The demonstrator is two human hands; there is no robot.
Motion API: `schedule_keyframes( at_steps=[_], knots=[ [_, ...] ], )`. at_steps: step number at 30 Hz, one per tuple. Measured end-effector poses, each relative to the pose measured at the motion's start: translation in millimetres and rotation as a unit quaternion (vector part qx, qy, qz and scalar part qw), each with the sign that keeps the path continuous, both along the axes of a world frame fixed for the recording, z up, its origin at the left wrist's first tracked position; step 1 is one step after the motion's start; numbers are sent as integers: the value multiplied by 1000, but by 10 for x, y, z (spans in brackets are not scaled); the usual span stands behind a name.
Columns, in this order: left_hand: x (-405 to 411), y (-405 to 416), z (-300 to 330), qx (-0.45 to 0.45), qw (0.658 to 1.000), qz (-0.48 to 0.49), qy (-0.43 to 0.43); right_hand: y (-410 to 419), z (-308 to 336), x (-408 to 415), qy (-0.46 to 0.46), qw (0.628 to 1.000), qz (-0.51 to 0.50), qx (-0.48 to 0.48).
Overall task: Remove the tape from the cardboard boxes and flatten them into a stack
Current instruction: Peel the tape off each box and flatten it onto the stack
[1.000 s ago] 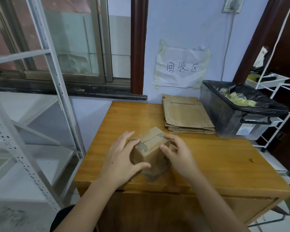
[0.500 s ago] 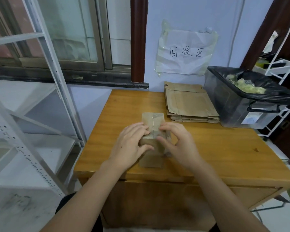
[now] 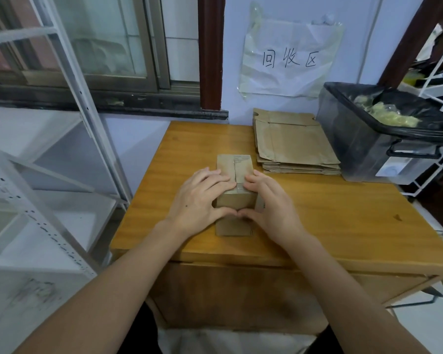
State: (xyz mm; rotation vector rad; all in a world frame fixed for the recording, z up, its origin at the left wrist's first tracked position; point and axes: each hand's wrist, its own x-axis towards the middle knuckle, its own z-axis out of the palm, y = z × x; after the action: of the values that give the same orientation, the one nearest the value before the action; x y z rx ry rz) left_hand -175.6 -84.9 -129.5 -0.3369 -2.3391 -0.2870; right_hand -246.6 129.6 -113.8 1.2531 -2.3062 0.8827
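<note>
- Box (image 3: 235, 190) near the front middle of the table (image 3: 343, 213), long axis running from 6 to 12 o'clock, close to the body so both arms work it without reaching.
- Left hand (image 3: 198, 200) at 9 o'clock of the box, fingers laid over the top toward the centre seam, thumb hooked round the near face: clamped on the box to steady it.
- Right hand (image 3: 271, 204) at 3 o'clock, mirrored, fingertips at the seam, thumb meeting the other thumb at 6 o'clock: likewise clamped on the box.
- Fingers placed at the seam probably to find a tape edge or pry the flaps; tape itself too faint to make out for sure.
- Plain brown corrugated card, matte, scuffed, with a dark slit down the top between two flaps.
- Stack (image 3: 296, 144) of flattened boxes at 1 o'clock from the box, well apart, against the wall: same brown card, creased, notched at the far edge, several layers showing at the near edge.
- Bin (image 3: 356, 141) at 2 o'clock, just beside the stack: translucent plastic, black liner, crumpled yellowish scraps inside, handy for dropped tape.
- Table of glossy orange wood, visible grain.
</note>
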Motion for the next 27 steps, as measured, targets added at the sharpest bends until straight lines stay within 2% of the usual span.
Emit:
schedule_keyframes(
  at_steps=[5,11,19,23,27],
  knots=[
    [-39,-5,-18,-2,999,-7,33,13,-6,-37,10,1000,-1,16],
    [-39,11,-21,20,999,2,33,49,18,-24,5,1000,13,15],
    [20,33,41,52,999,7,-16,8,82,56,-104,993,4,48],
    [92,47,63,67,997,7,-44,-73,24,97,-49,998,-34,28],
    [132,39,71,47,997,5,-57,-29,71,114,-18,999,-28,20]
  ],
)
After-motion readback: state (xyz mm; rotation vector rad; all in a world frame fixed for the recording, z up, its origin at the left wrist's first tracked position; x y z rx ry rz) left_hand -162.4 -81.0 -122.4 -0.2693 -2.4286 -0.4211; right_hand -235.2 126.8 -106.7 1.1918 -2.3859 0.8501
